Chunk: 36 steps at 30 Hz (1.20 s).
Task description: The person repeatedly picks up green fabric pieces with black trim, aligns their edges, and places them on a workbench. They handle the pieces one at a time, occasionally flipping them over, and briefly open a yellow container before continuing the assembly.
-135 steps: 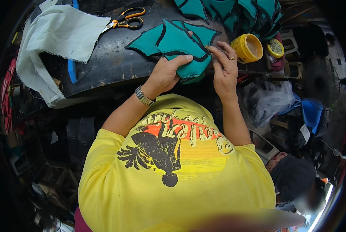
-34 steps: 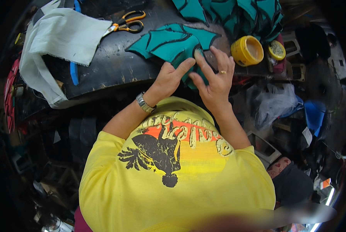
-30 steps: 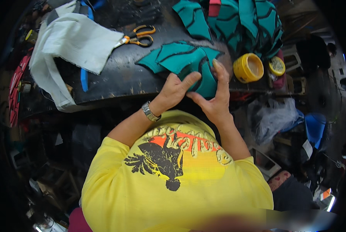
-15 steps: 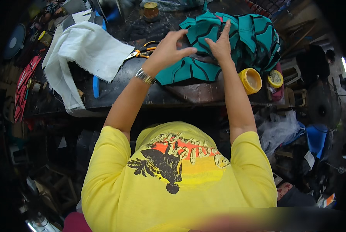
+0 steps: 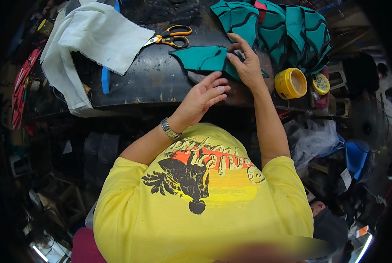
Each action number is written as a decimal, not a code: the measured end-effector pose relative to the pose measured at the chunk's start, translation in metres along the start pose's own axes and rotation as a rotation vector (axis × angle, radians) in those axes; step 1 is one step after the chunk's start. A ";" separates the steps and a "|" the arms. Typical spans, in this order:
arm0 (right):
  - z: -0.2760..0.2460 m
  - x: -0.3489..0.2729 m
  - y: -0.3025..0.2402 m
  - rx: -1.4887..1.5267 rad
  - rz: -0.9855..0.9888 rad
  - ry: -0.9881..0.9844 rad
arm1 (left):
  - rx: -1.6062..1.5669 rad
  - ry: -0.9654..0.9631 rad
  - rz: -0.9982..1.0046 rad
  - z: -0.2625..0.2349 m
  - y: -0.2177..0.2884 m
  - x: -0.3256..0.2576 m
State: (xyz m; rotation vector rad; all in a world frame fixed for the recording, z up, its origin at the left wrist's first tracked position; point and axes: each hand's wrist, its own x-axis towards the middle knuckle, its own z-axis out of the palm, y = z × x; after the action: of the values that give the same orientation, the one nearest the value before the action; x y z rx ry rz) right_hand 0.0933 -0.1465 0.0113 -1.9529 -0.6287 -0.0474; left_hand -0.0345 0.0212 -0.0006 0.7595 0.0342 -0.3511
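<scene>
A teal fabric piece (image 5: 203, 58) with black edging lies near the front of the dark table. My right hand (image 5: 247, 68) is over its right end, thumb and index finger curved with a gap between them; the thumb tip meets the piece. Just below the piece's near edge, my left hand (image 5: 204, 97) is open, fingers apart, with nothing in it. Beyond my right hand is a heap of similar teal pieces (image 5: 275, 30) with black lines. A small red bit (image 5: 261, 9) shows among them.
Orange-and-black scissors (image 5: 172, 37) lie left of the single piece, beside a draped white cloth (image 5: 101, 41). A blue strip (image 5: 105, 80) pokes out under the cloth. On the right stand an open yellow jar (image 5: 291, 84) and a yellow lid (image 5: 321, 84). The dark table's (image 5: 147, 94) front edge curves below.
Both hands have drawn back from the heap toward me, the left hand furthest. The view has shifted. One teal piece now lies apart from the heap.
</scene>
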 end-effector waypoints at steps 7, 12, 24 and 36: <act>0.008 -0.022 -0.009 0.134 -0.074 0.003 | -0.330 0.107 0.137 0.007 -0.013 0.007; 0.008 -0.044 -0.027 0.454 0.029 -0.066 | -0.471 0.000 0.037 -0.006 -0.006 0.005; -0.151 -0.084 -0.026 -0.804 0.122 0.404 | -0.093 0.082 0.152 -0.005 -0.003 0.003; -0.174 -0.103 -0.016 -1.077 0.228 0.448 | -0.128 -0.096 0.204 0.025 0.001 0.022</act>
State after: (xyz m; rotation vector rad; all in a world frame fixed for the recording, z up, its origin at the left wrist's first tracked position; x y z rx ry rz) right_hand 0.0393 -0.3314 0.0739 -2.8855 -0.0307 -0.7971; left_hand -0.0161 -0.0021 0.0148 0.6121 -0.1096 -0.1883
